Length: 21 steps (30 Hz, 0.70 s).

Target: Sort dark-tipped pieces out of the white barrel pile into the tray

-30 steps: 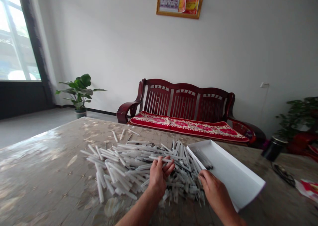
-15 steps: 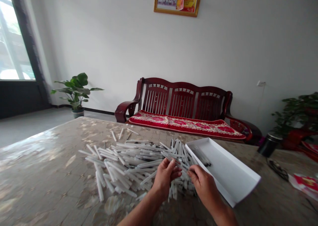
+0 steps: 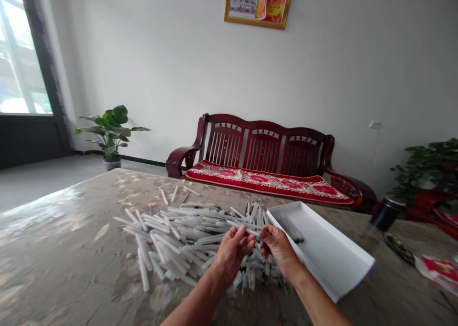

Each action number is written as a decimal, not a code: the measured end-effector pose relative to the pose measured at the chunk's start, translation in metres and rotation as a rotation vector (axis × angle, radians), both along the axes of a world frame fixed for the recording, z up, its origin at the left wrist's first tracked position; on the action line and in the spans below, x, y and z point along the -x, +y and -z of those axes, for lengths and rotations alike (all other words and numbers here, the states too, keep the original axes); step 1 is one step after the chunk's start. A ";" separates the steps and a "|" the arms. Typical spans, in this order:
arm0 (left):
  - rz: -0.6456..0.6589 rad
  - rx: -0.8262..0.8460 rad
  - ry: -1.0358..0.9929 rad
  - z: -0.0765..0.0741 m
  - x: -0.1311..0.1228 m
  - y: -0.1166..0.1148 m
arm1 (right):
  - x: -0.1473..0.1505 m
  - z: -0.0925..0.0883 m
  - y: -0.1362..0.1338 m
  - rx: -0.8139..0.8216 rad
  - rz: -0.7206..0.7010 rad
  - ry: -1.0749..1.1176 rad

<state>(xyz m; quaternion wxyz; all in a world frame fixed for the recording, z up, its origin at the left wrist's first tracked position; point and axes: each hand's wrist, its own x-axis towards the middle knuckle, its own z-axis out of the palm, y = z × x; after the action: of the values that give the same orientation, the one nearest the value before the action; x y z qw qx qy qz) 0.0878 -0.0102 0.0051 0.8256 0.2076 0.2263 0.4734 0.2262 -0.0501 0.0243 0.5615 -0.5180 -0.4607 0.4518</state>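
Observation:
My left hand is closed, pinching one end of a whitish pen between thumb and fingers. At the pen's other end is my right hand, its fingers curled around it. Both hands are held over the right part of a large loose pile of white, translucent pen barrels on the table. Just right of my right hand stands a shallow white box. Inside it, along the left wall, lie several thin pen pieces with dark ends.
A patterned, glossy table carries everything. At the right are a black canister, a dark coiled cable and a red-and-white packet. A dark red wooden bench stands behind the table, a potted plant at the left.
My right hand has moved left and up, closer to my left hand, onto the pen. My left hand has shifted slightly left. The pile and box look the same.

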 end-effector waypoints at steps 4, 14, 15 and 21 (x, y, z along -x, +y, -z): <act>-0.128 0.055 -0.020 0.002 0.000 0.004 | -0.017 0.009 0.002 -0.044 0.207 -0.085; -0.241 -0.006 0.009 0.009 0.000 0.012 | -0.086 0.012 -0.018 0.063 0.311 -1.041; -0.243 -0.005 0.008 0.009 0.000 0.012 | -0.088 0.008 -0.024 0.112 0.279 -1.094; -0.245 0.000 0.038 0.010 0.000 0.012 | -0.092 -0.003 -0.058 0.515 0.195 -1.162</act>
<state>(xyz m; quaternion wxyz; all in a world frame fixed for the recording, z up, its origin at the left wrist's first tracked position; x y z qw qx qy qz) 0.0873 0.0020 -0.0049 0.7572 0.1876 0.2656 0.5665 0.3180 -0.1083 0.0271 0.1163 -0.8360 -0.5176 0.1404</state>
